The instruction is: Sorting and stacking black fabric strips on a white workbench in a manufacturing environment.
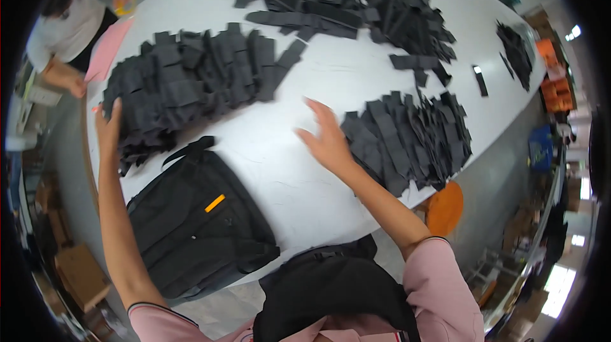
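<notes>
Left pile: the big heap of flat black fabric strips (191, 84) is lying on the left part of the white oval table (286, 151), strips overlapping like shingles.
Left hand: the left hand (108, 129) is resting against the near-left edge of that heap, fingers spread and flat, pinching nothing.
Right hand: the right hand (328, 138) is hovering open over bare tabletop, fingers splayed, just beside the smaller fan of black strips (410, 141) on the right.
Handling: the strips are looking light, soft and floppy, likely to slide apart; pressing the stack flat or gripping it from both ends looks the safer hold.
Nearby: a black fabric bag with an orange tab (197, 227) is sitting at the near table edge.
Further out: a third scattered black pile (356, 8) is spreading across the far side; another person's hands are working at the far-left corner over a pink sheet (108, 49).
</notes>
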Available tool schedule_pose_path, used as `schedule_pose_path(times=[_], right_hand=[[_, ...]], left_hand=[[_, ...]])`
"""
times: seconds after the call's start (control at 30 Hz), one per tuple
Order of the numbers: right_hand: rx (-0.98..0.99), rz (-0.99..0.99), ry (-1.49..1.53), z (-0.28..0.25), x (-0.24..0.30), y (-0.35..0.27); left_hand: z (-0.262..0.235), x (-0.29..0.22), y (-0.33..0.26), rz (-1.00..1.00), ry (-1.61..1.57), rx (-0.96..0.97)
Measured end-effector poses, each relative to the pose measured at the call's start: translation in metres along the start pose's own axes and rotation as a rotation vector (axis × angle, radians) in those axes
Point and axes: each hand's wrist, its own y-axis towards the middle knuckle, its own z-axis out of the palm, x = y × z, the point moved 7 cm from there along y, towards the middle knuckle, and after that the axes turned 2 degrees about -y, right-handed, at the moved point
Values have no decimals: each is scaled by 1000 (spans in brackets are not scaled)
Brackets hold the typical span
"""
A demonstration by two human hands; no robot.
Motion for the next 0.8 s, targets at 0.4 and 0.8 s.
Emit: schedule_pose_path(times=[0.4, 0.8], right_hand=[[-38, 321, -715, -129, -88, -130], [-84, 634, 216, -151, -180, -156]], left_hand=[[225, -165, -366, 3, -566, 742], [288, -201, -446, -257, -648, 1043]])
